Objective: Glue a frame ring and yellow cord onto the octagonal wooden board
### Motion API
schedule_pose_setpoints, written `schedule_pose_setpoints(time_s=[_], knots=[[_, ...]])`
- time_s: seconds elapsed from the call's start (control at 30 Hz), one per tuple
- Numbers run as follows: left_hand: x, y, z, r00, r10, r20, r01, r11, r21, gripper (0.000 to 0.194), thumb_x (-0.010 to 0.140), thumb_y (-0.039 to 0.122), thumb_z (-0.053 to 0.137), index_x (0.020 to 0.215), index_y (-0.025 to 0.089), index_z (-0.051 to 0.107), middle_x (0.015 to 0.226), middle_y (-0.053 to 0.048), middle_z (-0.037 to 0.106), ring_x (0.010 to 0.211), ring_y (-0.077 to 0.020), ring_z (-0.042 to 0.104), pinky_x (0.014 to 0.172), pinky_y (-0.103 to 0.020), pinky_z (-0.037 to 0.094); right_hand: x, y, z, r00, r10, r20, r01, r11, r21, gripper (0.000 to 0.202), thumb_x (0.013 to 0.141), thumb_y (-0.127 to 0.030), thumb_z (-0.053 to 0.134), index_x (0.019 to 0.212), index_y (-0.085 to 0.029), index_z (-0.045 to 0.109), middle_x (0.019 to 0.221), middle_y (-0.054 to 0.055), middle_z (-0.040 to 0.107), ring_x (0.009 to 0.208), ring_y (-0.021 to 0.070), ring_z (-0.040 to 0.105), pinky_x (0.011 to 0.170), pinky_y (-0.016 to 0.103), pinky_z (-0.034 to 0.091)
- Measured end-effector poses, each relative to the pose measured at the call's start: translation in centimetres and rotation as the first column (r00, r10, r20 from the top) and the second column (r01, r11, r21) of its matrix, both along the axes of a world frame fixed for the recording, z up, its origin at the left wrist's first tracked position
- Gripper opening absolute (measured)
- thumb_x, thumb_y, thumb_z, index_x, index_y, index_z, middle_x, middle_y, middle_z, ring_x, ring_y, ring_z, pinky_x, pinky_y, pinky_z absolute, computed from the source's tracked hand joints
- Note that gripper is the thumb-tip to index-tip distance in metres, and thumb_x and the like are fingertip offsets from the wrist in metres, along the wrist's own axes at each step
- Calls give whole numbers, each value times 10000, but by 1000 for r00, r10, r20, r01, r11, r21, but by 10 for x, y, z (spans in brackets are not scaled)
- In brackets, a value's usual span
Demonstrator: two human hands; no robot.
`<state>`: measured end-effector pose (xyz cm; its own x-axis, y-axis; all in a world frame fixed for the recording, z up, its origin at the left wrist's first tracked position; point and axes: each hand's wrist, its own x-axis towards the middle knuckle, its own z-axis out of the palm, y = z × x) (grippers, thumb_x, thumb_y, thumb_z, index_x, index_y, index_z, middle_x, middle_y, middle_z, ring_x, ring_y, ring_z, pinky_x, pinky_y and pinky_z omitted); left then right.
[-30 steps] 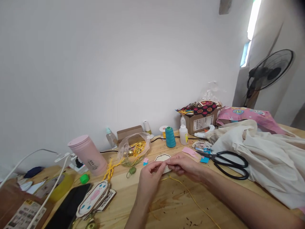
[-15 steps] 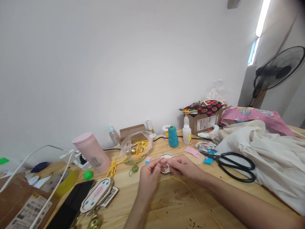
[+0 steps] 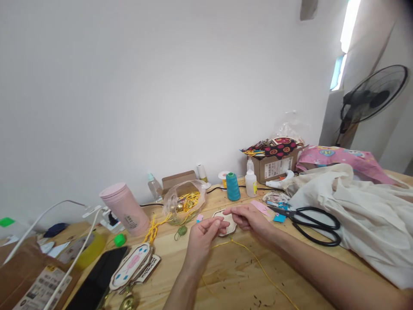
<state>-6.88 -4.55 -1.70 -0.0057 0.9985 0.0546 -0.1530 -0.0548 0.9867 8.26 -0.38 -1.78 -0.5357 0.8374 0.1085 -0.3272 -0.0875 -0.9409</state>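
My left hand (image 3: 206, 236) hovers over the near edge of a small pale wooden tag with a scalloped dark rim (image 3: 229, 229), thumb and fingertips pinched together. My right hand (image 3: 250, 218) is at the tag's right side, its forefinger bent towards the left and the other fingers curled in. Anything between the fingertips of either hand is too small to make out. A yellow cord (image 3: 254, 257) is attached at the tag's lower end and trails down the table, one strand passing by my left wrist.
Black-handled scissors (image 3: 318, 211) lie right, against white cloth (image 3: 358, 215). Behind stand a teal thread cone (image 3: 232, 187) and a glue bottle (image 3: 251, 184). Leftward are a bag of yellow cord (image 3: 190, 201), a pink tumbler (image 3: 125, 209), decorated tags (image 3: 130, 266) and a phone (image 3: 98, 280).
My hands, whose fingertips met over the tag, have drawn slightly apart. More of the tag's face shows between them. The view has shifted a little.
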Motion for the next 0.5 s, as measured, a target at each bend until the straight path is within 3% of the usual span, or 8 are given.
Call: schedule_pose_setpoints(time_s=[0.13,0.33,0.5], knots=[[-2,-1,-2,999,5,33,-4,1000,-21,142,635,241,628,698,118,659,609,-44,680,507,-82,556,593,-204,448,0,-1,2,999,-11,35,10,999,38,252,738,-340,501,777,-122,622,440,-83,272,378,26,156,363,185,88],[0,-1,-1,999,6,-35,-6,1000,-23,157,613,245,645,556,99,628,503,-28,641,453,-76,534,496,-172,425,-11,-9,0,997,1,73,-20,968,249,226,664,-333,588,761,-137,647,574,-5,538,531,91,470,499,205,351],[9,0,-3,987,72,-142,-70,997,20,179,616,263,635,541,101,621,486,-27,630,434,-82,520,476,-183,421,-12,-7,-8,921,-363,143,248,828,503,212,668,-325,577,591,-135,628,536,-3,510,509,92,431,496,214,330]])
